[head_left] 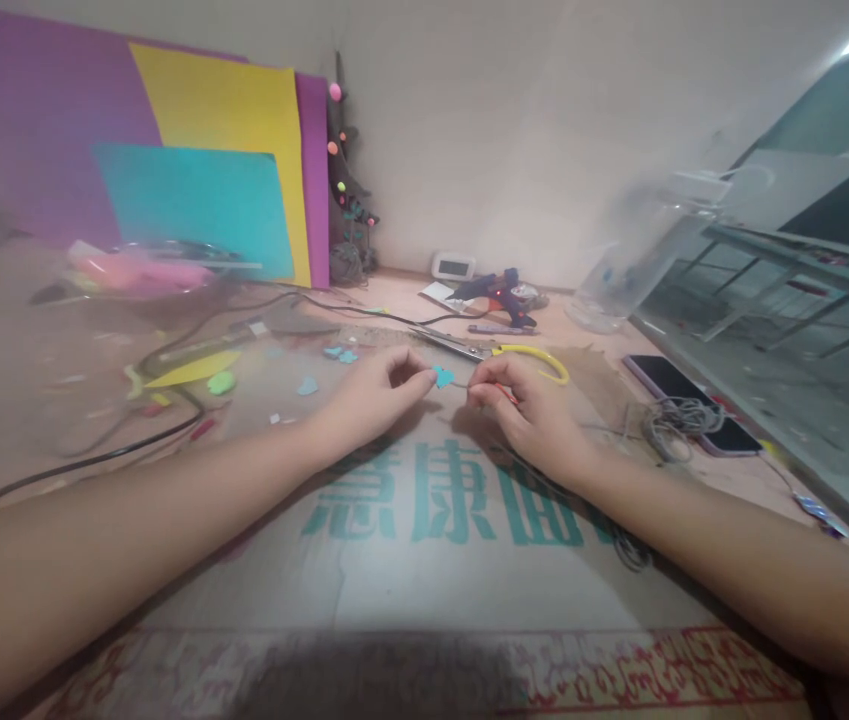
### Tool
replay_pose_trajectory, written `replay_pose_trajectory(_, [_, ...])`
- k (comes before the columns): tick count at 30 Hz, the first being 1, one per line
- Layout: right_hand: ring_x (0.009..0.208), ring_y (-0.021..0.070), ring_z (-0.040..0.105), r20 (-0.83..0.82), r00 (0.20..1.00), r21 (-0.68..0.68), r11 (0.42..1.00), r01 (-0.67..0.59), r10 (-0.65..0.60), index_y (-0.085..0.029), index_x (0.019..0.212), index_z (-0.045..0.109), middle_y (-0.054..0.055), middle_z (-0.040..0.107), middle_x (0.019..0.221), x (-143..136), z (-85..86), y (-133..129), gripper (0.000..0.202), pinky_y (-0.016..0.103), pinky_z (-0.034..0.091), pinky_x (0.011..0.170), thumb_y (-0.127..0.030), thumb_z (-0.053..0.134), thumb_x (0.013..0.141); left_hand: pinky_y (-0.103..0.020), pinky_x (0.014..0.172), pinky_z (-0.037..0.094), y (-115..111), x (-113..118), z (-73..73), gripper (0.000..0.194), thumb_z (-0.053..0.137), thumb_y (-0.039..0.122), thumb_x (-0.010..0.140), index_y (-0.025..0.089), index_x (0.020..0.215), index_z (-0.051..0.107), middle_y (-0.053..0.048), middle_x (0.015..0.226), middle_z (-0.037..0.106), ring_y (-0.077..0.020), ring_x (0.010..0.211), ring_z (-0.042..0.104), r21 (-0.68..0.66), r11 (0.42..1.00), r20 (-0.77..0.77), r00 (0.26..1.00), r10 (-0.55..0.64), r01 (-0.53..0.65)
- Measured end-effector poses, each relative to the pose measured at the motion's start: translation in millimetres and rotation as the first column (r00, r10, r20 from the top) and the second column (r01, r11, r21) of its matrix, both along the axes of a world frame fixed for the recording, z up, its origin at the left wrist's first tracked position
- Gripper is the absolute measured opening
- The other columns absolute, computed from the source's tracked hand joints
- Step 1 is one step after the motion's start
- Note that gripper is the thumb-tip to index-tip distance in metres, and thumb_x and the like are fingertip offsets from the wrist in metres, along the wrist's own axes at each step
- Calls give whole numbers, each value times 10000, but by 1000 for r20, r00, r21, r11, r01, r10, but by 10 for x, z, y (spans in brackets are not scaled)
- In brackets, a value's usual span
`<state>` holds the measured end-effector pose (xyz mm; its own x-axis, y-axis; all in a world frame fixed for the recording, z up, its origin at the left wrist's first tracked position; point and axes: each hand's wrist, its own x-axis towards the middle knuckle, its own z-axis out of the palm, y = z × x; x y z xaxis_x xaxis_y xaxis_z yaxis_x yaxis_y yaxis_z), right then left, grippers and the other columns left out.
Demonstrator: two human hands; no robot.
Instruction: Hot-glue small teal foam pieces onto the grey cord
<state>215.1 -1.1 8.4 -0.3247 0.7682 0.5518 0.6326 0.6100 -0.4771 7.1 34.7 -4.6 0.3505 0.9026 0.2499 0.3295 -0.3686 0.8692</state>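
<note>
My left hand pinches the edge of a small turquoise foam piece near the middle of the view. Just to its right, my right hand is closed on a thin grey cord that runs to the turquoise piece. Something small and red shows at the right fingers. Behind both hands lie scissors with yellow handles. More turquoise cut pieces rest on the mat to the left, with one nearer my left forearm.
A glue gun and a small white clock stand at the back. A phone with coiled cord lies right. A black cable crosses the left side. Coloured sheets lean behind; a clear jug stands back right.
</note>
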Motion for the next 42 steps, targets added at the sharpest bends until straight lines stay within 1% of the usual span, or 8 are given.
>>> replay_pose_trajectory(10, [794,159,685,33,995,43,995,-93,91,-224,947,682,13,743,885,-2,-36,-41,85,291,525,734,-204,601,934,-270,624,367,-28,2,48,204,564,344,865,168,761,581,10,720,575,-139,672,497,26,1000,-50,999,-9,10])
replay_pose_trajectory(24, [763,156,666,52,996,172,982,-74,65,-206,890,678,17,732,822,14,-31,19,70,290,506,722,-172,627,924,-257,589,353,-39,-2,42,201,568,346,872,171,774,582,17,710,567,-127,632,481,-2,1000,-44,999,-29,29])
replay_pose_trajectory(29, [888,194,646,58,997,233,970,-69,57,-223,850,698,55,698,925,9,13,-1,45,359,513,814,-216,682,891,-264,625,369,-26,-5,28,199,562,346,873,178,769,577,13,731,588,-141,676,505,41,999,-49,998,-28,30])
replay_pose_trajectory(31, [848,181,651,-46,998,127,991,-40,47,-222,835,682,57,695,933,-12,39,-39,60,335,534,746,-227,667,894,-264,625,368,-24,-8,27,210,562,356,875,178,763,572,11,734,590,-141,676,508,36,999,-46,999,-20,22])
replay_pose_trajectory(33, [662,134,641,-210,977,-122,991,-59,32,-211,848,633,46,718,923,-39,53,-79,93,287,533,592,-270,624,918,-264,617,366,-20,-11,24,217,563,370,875,179,774,577,8,739,595,-143,671,511,24,1000,-44,999,-12,13])
replay_pose_trajectory(36, [492,97,606,-402,916,-437,880,-186,-7,-201,874,553,25,734,849,-64,40,-105,147,254,517,478,-333,580,932,-263,609,365,-5,-15,12,209,564,372,875,180,797,588,9,739,603,-142,662,515,8,1000,-32,999,5,-5])
replay_pose_trajectory(38, [553,120,658,-414,910,-457,864,-212,5,-199,881,556,5,715,764,-56,25,-97,135,267,556,540,-324,593,917,-262,616,370,2,-14,5,207,571,365,872,178,785,584,10,740,605,-140,668,519,22,1000,-27,999,18,-17])
replay_pose_trajectory(42, [720,152,708,-207,978,-240,967,-86,36,-199,943,661,24,739,811,-4,31,-71,78,292,569,680,-254,641,892,-261,611,369,-18,-8,20,216,569,358,875,172,767,585,9,731,595,-136,664,508,27,1000,-53,999,-3,4])
